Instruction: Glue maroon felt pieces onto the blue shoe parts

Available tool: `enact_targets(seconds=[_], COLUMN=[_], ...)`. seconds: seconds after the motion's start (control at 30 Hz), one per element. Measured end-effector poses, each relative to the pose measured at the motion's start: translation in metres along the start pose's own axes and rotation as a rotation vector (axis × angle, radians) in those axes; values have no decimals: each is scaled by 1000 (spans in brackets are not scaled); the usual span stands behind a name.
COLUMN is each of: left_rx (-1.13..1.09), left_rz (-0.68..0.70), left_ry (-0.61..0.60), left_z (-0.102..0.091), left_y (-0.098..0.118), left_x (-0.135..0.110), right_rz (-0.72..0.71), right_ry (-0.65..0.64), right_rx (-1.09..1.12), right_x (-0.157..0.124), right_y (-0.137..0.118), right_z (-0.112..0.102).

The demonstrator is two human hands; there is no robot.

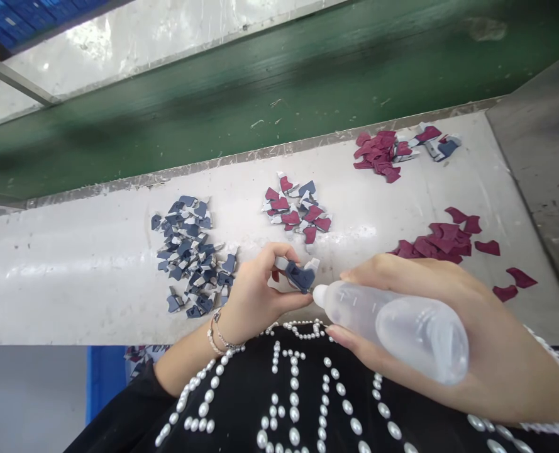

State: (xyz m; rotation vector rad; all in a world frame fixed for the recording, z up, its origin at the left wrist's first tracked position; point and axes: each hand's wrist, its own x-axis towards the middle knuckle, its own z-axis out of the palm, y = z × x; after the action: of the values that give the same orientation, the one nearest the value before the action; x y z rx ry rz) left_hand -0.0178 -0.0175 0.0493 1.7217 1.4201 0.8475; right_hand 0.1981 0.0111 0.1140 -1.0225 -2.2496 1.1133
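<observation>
Between the thumb and fingers of my left hand (255, 289) is a small navy and light-grey plastic part (299, 275). My right hand (487, 333) is wrapped round a translucent squeeze bottle (397, 327) lying on its side. The bottle's white nozzle (321, 295) points left, at the lower edge of the part; whether it touches cannot be made out. Just beyond my hands lies a small pile of maroon-and-grey and navy-and-grey parts (291, 217). A larger pile of navy and grey parts (189, 251) sits left of my left hand.
Loose maroon pieces (442, 242) lie beyond my right hand, some scattered to the right. Farther back are more maroon pieces (378, 154) beside a few grey-bodied parts (437, 143). A green belt (260, 119) runs behind the white worktop (71, 270). A blue bin (104, 377) stands below the front edge.
</observation>
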Motion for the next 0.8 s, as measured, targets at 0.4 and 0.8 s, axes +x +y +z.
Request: enact_targets(seconds=[0.4,0.8], left_rx=[46,1], left_rz=[35,22], left_ry=[58,64], left_z=[0,1], left_y=[-1,-1], left_x=[-1,-1], right_rz=[7,40], right_ry=[45,90], right_rx=[-18,4], right_x=[0,3], right_y=[1,0], right_z=[0,1])
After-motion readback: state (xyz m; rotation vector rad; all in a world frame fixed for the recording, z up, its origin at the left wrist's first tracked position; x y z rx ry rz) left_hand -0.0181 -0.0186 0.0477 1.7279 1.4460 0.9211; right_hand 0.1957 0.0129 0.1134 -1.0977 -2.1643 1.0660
